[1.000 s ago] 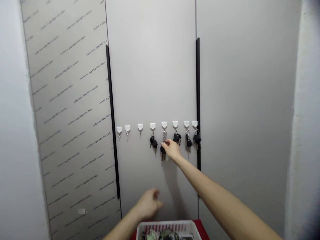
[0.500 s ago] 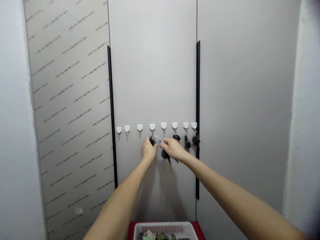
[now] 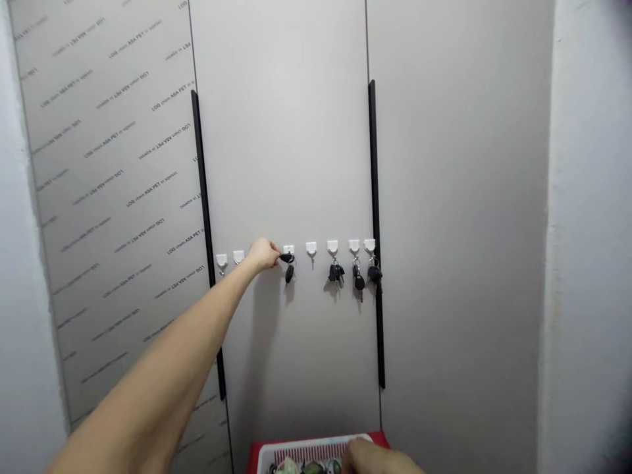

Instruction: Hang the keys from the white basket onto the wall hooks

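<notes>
A row of white hooks (image 3: 311,248) is stuck on the middle cabinet door. Black key bunches (image 3: 336,271) hang from the three right-most hooks. My left hand (image 3: 264,253) reaches up to the row with its fingers pinched on a black key (image 3: 287,258) at the fourth hook (image 3: 289,249), and another black piece of that bunch dangles below. The fifth hook is bare. My right hand (image 3: 375,457) is low at the bottom edge, over the white basket (image 3: 316,446); its fingers are hidden.
The white basket holds several small items and sits on a red surface (image 3: 254,454). Tall grey cabinet doors have black vertical handles (image 3: 375,230). The left door (image 3: 108,184) wears printed protective film. White walls close in on both sides.
My right hand lifted the key bunch off the fifth hook and dropped to the basket. My left hand rose from the basket to the fourth hook's key. The view shifted.
</notes>
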{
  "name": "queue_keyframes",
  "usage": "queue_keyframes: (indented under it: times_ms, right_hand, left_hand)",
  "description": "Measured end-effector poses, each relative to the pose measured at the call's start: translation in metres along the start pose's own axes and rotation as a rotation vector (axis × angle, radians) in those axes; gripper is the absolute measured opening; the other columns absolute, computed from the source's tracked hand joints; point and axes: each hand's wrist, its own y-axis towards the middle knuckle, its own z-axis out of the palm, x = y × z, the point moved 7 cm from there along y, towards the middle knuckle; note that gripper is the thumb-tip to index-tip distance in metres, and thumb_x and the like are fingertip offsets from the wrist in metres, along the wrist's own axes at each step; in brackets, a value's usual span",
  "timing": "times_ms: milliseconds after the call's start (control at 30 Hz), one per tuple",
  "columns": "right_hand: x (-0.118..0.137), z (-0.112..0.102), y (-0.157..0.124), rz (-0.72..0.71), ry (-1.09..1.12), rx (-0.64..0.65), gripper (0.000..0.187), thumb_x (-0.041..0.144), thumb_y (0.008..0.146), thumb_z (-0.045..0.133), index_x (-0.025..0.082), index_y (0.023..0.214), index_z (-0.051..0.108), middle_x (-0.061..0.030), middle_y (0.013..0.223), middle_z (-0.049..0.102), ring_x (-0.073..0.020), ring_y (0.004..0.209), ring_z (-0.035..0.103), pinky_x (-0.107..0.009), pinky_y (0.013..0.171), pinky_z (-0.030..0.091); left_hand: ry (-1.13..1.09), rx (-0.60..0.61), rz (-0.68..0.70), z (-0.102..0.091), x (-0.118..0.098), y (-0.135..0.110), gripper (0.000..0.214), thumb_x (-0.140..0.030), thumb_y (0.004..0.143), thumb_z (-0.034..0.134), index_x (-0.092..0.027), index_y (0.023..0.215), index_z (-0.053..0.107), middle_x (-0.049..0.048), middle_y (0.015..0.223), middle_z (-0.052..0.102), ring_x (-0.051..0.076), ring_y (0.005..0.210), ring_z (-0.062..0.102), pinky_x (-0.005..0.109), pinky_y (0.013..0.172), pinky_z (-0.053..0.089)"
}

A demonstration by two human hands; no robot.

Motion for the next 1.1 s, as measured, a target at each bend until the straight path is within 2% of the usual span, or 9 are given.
queue_keyframes:
  times_ms: [133, 233, 300, 400, 567, 700, 800, 933, 1100]
  right_hand:
    - [0.054, -0.078, 0.007, -0.179, 0.051, -0.222, 0.021, 0.017, 0.059, 0.038, 0.013, 0.058, 0.058, 0.0009, 0.048, 0.05, -0.008, 0.046, 0.043, -0.018, 0.045, 0.031]
    - [0.098, -0.154, 0.006, -0.3, 0.136, -0.47, 0.025, 0.022, 0.064, 0.035, 0.011, 0.068, 0.057, -0.0017, 0.058, 0.055, -0.0091, 0.053, 0.046, -0.019, 0.051, 0.035]
    - [0.113, -0.204, 0.0, -0.276, 0.198, -0.735, 0.025, 0.024, 0.065, 0.036, 0.012, 0.075, 0.056, -0.0035, 0.066, 0.057, -0.0106, 0.059, 0.049, -0.021, 0.056, 0.037]
    - [0.123, -0.25, -0.008, -0.207, 0.248, -0.989, 0.027, 0.027, 0.065, 0.039, 0.013, 0.081, 0.055, -0.0046, 0.073, 0.058, -0.0123, 0.066, 0.051, -0.023, 0.063, 0.037]
    - [0.146, -0.253, 0.019, -0.296, 0.306, -0.894, 0.037, 0.034, 0.06, 0.047, 0.014, 0.09, 0.051, -0.0046, 0.078, 0.057, -0.0124, 0.068, 0.051, -0.024, 0.065, 0.038]
    - [0.151, -0.241, 0.044, -0.284, 0.452, -0.83, 0.025, 0.03, 0.063, 0.043, 0.013, 0.08, 0.052, -0.0021, 0.068, 0.056, -0.0093, 0.058, 0.051, -0.021, 0.055, 0.039]
    - [0.148, -0.251, 0.047, -0.213, 0.546, -0.846, 0.024, 0.029, 0.065, 0.04, 0.014, 0.081, 0.05, -0.0008, 0.063, 0.054, -0.0066, 0.046, 0.047, -0.019, 0.045, 0.038]
    - [0.164, -0.286, 0.032, -0.234, 0.374, -0.996, 0.022, 0.027, 0.062, 0.044, 0.017, 0.08, 0.052, -0.0002, 0.062, 0.054, -0.0076, 0.051, 0.048, -0.021, 0.052, 0.038]
    - [0.195, -0.311, 0.03, -0.238, 0.08, -0.993, 0.019, 0.02, 0.059, 0.048, 0.018, 0.076, 0.055, -0.0013, 0.069, 0.055, -0.0113, 0.066, 0.049, -0.024, 0.063, 0.037]
  left_hand:
    - [0.156, 0.12, 0.015, -0.003, -0.013, 0.003, 0.008, -0.002, 0.056, 0.047, -0.006, 0.054, 0.053, -0.0012, 0.033, 0.042, 0.01, 0.039, 0.047, 0.026, 0.049, 0.041]
    - [0.012, -0.008, 0.052, -0.016, -0.023, 0.007, 0.01, -0.004, 0.061, 0.044, -0.005, 0.065, 0.054, -0.0018, 0.038, 0.044, 0.007, 0.04, 0.047, 0.024, 0.05, 0.041]
    - [-0.12, -0.094, 0.064, -0.021, -0.024, 0.008, 0.013, -0.006, 0.064, 0.042, -0.006, 0.071, 0.053, -0.002, 0.042, 0.045, 0.005, 0.04, 0.046, 0.022, 0.05, 0.042]
    - [-0.163, -0.097, 0.071, -0.018, -0.019, 0.009, 0.013, -0.006, 0.064, 0.042, -0.007, 0.071, 0.053, -0.0023, 0.043, 0.045, 0.004, 0.038, 0.044, 0.02, 0.049, 0.041]
    - [-0.073, 0.079, -0.037, 0.004, -0.002, 0.003, 0.009, -0.003, 0.06, 0.045, -0.006, 0.061, 0.054, -0.0018, 0.037, 0.043, 0.007, 0.039, 0.046, 0.022, 0.048, 0.04]
    - [-0.104, -0.017, -0.058, -0.002, 0.004, 0.004, 0.011, -0.005, 0.06, 0.046, -0.007, 0.066, 0.054, -0.0024, 0.037, 0.043, 0.008, 0.041, 0.047, 0.022, 0.049, 0.041]
    - [-0.129, -0.09, -0.066, -0.01, 0.008, 0.01, 0.014, -0.006, 0.06, 0.045, -0.008, 0.071, 0.054, -0.0027, 0.038, 0.043, 0.007, 0.04, 0.046, 0.021, 0.048, 0.041]
    - [-0.174, -0.126, -0.083, -0.011, 0.019, 0.014, 0.013, -0.006, 0.059, 0.046, -0.008, 0.068, 0.054, -0.0024, 0.038, 0.043, 0.007, 0.036, 0.044, 0.021, 0.045, 0.04]
    - [-0.252, -0.21, -0.087, -0.012, 0.024, 0.014, 0.015, -0.008, 0.062, 0.043, -0.008, 0.073, 0.054, -0.0018, 0.041, 0.045, 0.006, 0.037, 0.044, 0.019, 0.046, 0.04]
